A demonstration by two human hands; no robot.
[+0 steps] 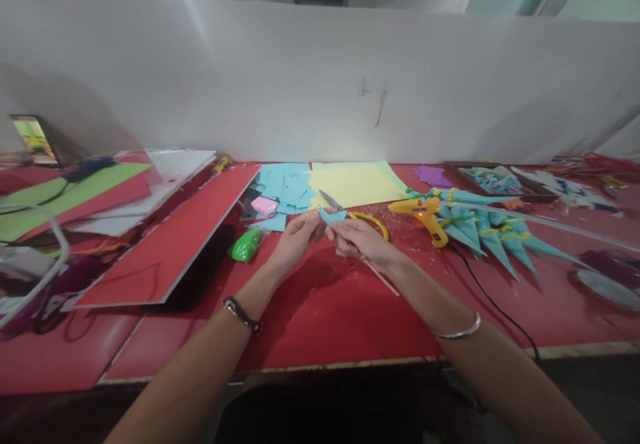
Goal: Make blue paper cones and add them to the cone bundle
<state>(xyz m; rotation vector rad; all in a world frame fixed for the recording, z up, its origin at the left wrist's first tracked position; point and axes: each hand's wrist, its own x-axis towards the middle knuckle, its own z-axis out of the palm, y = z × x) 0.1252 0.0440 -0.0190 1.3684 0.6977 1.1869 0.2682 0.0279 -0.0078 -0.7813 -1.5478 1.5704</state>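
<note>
In the head view my two hands meet over the red table. A small piece of folded light-blue paper (pixel 332 216) sits between them. My right hand (pixel 364 239) is closed on the paper from the right, and a thin stick (pixel 384 279) slants down from under its fingers. The fingertips of my left hand (pixel 299 232) are pinched at the paper's left edge. Just behind lie scissors with yellow handles (pixel 376 220), their blades toward the pale yellow sheet (pixel 357 184). Light-blue paper pieces (pixel 284 185) are spread behind my left hand.
Right of my hands is a yellow glue gun (pixel 423 216), its black cord running to the front edge. Beyond it lie light-blue paper cones (pixel 493 231) and a tray (pixel 537 194). Leftward are a green object (pixel 245 245), a pink packet (pixel 264 205) and a tilted red board (pixel 180 237).
</note>
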